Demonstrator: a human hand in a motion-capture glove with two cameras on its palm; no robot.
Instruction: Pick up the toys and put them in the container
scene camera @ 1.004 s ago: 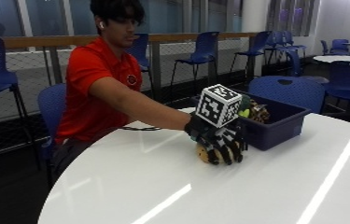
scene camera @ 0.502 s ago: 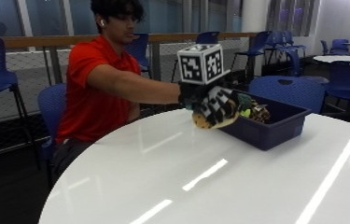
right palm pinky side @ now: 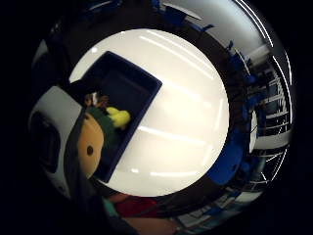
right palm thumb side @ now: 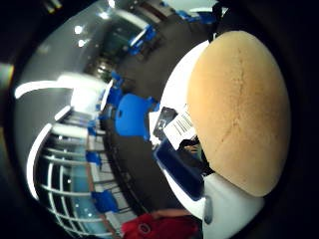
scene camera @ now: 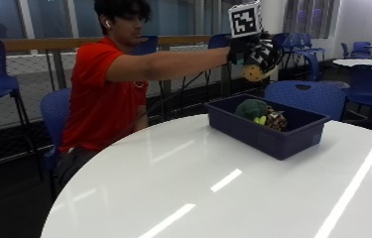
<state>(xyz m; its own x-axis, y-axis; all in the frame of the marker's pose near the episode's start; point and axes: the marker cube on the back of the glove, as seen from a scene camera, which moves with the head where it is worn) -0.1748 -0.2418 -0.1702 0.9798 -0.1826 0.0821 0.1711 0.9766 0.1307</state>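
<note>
In the outside view my gloved right hand (scene camera: 255,52) is raised high, on a stretched arm, above the far end of the dark blue container (scene camera: 265,130). It grips a soft toy with a round tan head (scene camera: 254,74) that pokes out below the fingers. The thumb side palm view is largely filled by that tan head (right palm thumb side: 239,114), with the container (right palm thumb side: 182,172) beneath. The little finger side palm view looks down into the container (right palm pinky side: 142,115), with the toy's tan face (right palm pinky side: 90,144) close by. A green and yellow plush (scene camera: 251,108) and a brownish toy (scene camera: 276,119) lie inside.
The container stands at the far side of a round white table (scene camera: 205,188). A blue chair (scene camera: 304,96) stands just behind it, another (scene camera: 53,114) holds the person. A second white table (scene camera: 370,62) and more chairs are at the back right.
My hand has lifted the tan-headed toy off the table, carried it up and towards the container, and now holds it high above the container.
</note>
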